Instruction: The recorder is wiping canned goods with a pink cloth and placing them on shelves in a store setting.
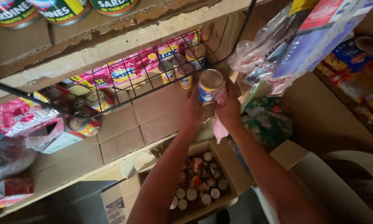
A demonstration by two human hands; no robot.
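**Hands wiping a tin can at the wire shelf**

Head view, the only one. Left hand (193,108) is grasping a small tin can (210,86) by its side, fingers wrapping the yellow and blue label, arm reaching up from below. Right hand (229,108) is clenching a pink cloth (219,124) and pressing it against the right side of the same can; a tail of cloth is hanging down beneath the wrist. Can is being held upright, top lid facing the camera, in the air just in front of the black wire shelf (112,89), not resting on anything.

Behind the wire, more small cans (182,66) of similar kind are standing in a cluster beside pink packets (128,72). Below the arms, an open cardboard box (232,174) is sitting on the floor, holding many cans (199,182) seen from above. Clear plastic bags (277,45) are hanging at upper right.

Judgement on technique: the left grip is looking secure but is covering part of the label, so rotating the can within the fingers would be letting the cloth reach all sides. Wiping the lid rim is likely mattering most, since dust collects there. Keeping the cloth tail clear of the wire is reducing the snagging risk.
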